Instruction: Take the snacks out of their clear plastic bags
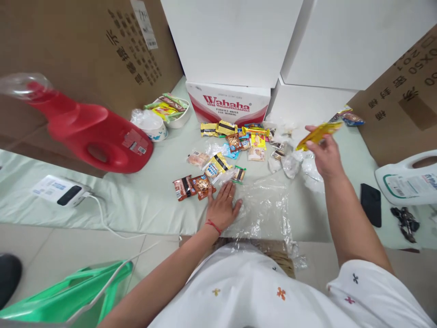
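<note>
My right hand (326,152) is raised over the right side of the table, closed on a yellow snack packet (319,135). Lying flat with its fingers stretched out, my left hand (223,207) rests at the left edge of a clear plastic bag (262,205). Just beyond its fingertips are a brown cookie packet (202,186) and a small green-ended packet (239,174). A dark brown packet (183,187) lies to the left. Farther back sits a pile of snack packets, among them a yellow one (257,141) and a pale one (256,154).
A Wahaha carton (228,102) stands behind the pile. At left are a red jug (99,136), a paper cup (152,127) and a white bowl (180,117) of packets. A phone (370,205) and a white bottle (409,180) are at right. Crumpled clear plastic (312,175) lies below my right hand.
</note>
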`<state>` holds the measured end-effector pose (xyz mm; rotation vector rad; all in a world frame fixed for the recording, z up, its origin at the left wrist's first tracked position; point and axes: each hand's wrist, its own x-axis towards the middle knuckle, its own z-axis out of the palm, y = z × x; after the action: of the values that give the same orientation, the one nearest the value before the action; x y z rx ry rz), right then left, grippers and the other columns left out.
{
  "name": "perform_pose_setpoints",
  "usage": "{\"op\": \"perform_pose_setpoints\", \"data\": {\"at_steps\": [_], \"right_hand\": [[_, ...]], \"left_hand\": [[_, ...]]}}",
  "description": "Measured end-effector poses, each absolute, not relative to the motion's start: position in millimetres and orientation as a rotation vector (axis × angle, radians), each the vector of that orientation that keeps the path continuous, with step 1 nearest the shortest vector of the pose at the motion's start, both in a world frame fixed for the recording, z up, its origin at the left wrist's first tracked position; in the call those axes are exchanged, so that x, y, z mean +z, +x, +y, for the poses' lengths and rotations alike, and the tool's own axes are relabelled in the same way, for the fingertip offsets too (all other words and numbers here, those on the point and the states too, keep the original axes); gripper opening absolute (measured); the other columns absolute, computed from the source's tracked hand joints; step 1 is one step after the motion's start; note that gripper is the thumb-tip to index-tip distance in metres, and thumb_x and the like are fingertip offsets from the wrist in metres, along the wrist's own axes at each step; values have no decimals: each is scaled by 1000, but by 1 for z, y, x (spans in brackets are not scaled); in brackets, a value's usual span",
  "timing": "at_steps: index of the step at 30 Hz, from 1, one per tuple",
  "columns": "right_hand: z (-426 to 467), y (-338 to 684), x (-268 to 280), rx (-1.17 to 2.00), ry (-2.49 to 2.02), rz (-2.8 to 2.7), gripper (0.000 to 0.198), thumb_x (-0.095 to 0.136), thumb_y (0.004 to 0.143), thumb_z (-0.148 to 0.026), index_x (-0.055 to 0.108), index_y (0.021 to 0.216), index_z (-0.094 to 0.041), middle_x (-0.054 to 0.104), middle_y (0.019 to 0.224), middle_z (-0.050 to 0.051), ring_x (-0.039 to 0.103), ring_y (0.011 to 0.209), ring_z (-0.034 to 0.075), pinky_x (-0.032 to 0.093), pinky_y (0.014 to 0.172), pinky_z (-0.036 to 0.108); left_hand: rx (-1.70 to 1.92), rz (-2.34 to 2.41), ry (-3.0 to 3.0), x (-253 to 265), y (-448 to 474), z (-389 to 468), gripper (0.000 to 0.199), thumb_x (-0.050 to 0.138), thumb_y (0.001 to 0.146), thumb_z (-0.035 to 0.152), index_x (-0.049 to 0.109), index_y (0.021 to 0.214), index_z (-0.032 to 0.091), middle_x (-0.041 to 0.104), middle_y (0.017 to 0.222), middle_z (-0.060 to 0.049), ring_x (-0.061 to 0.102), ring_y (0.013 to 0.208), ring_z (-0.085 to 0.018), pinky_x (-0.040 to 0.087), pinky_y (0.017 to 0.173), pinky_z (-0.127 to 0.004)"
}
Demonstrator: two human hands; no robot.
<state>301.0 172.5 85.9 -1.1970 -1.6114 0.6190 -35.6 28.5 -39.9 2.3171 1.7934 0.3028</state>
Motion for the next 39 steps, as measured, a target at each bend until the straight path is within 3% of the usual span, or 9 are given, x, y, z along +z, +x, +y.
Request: {"op": "perform_pose_setpoints", "data": {"at_steps": [2, 5, 7, 10, 15, 20, 26, 30, 39], "right_hand": [[132, 295, 93, 924, -1101, -1504, 38, 63, 94, -54, 61, 125, -32, 68, 122, 8, 67, 107, 28, 56, 88, 47], [79, 267, 86, 1129, -1213, -1836, 27, 65, 93, -45, 66, 110, -24, 69, 100, 6, 66, 85, 23, 56, 78, 40], [55, 240, 71, 1072, -1290, -2166, 28, 65, 90, -29, 67, 116, -20, 69, 104, 8, 65, 90, 23, 55, 85, 38], [34, 204, 41, 903, -1343, -2470, 63, 59, 81, -10, 55, 143, -13, 66, 126, 15, 60, 113, 28, 51, 100, 43], [21, 194, 3, 557, -1455, -2568, 64, 60, 86, -10, 53, 149, -13, 52, 152, 18, 38, 141, 35, 37, 117, 54], [18, 208, -3, 554, -1509, -2535, 59, 53, 89, -7, 56, 148, -19, 60, 140, 15, 51, 124, 31, 45, 106, 48], [30, 195, 6, 530, -1575, -2556, 56, 69, 88, -26, 57, 142, -17, 61, 132, 18, 47, 125, 37, 42, 105, 51], [37, 207, 10, 473, -1648, -2609, 43, 68, 85, -22, 65, 127, -18, 63, 119, 16, 48, 117, 35, 42, 99, 46], [38, 239, 27, 648, -1491, -2457, 49, 68, 82, -23, 62, 130, -18, 62, 119, 13, 49, 117, 32, 42, 102, 45]], "left_hand": [[299, 1800, 2302, -39, -35, 29, 67, 37, 105, 53, 37, 163, 19, 40, 167, -12, 37, 156, -32, 4, 130, -67], [305, 1803, 2295, -39, -34, 29, 67, 37, 105, 53, 36, 163, 19, 38, 168, -12, 35, 157, -32, 3, 130, -66], [306, 1793, 2299, -39, -35, 29, 67, 37, 105, 52, 36, 163, 19, 37, 168, -12, 34, 158, -31, 1, 131, -66], [318, 1771, 2307, -39, -37, 29, 65, 36, 105, 50, 38, 162, 19, 37, 168, -12, 36, 157, -29, -1, 131, -64], [372, 1764, 2312, -41, -41, 28, 57, 28, 108, 39, 43, 160, 21, 42, 166, -11, 39, 156, -26, -2, 132, -61], [359, 1751, 2333, -43, -42, 29, 56, 24, 108, 33, 44, 159, 23, 43, 166, -9, 39, 155, -25, -1, 131, -63], [367, 1752, 2340, -45, -41, 29, 57, 26, 108, 33, 40, 162, 23, 42, 166, -10, 39, 155, -28, -1, 131, -65], [359, 1776, 2304, -43, -39, 30, 58, 27, 108, 35, 37, 163, 24, 40, 167, -9, 38, 156, -28, 0, 131, -65], [350, 1751, 2282, -44, -40, 33, 58, 25, 108, 36, 38, 163, 23, 37, 169, -8, 36, 157, -27, -5, 130, -64]]}}
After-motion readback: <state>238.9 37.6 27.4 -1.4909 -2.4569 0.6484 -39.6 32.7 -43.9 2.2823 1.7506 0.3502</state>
